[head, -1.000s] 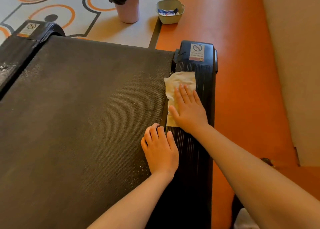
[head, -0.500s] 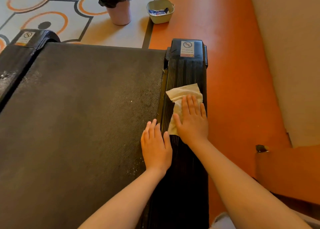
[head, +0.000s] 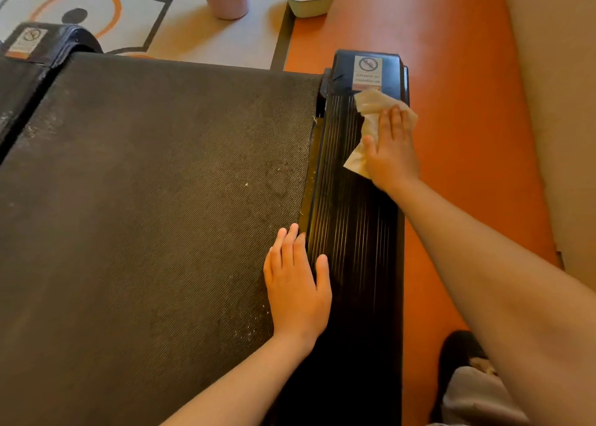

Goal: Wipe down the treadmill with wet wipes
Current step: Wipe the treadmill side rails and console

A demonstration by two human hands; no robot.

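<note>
The treadmill's dark belt (head: 154, 199) fills the left and middle of the head view, speckled with pale dust. Along its right side runs the black ribbed side rail (head: 351, 232), ending in a cap with a warning sticker (head: 367, 72). My right hand (head: 392, 149) lies flat with straight fingers on a crumpled white wet wipe (head: 371, 109), pressing it onto the rail's outer edge just below the cap. My left hand (head: 298, 282) rests flat and empty where the belt meets the rail, nearer to me.
Orange floor (head: 467, 135) runs along the right of the rail, with a beige wall beyond. A pink bin (head: 227, 1) and a green tub (head: 309, 3) holding a wipes pack stand on the patterned floor past the treadmill. A dark shoe (head: 458, 351) shows at the bottom right.
My right hand has slid the wipe up the rail toward the cap and over to its outer edge. My left hand has stayed flat on the belt's edge.
</note>
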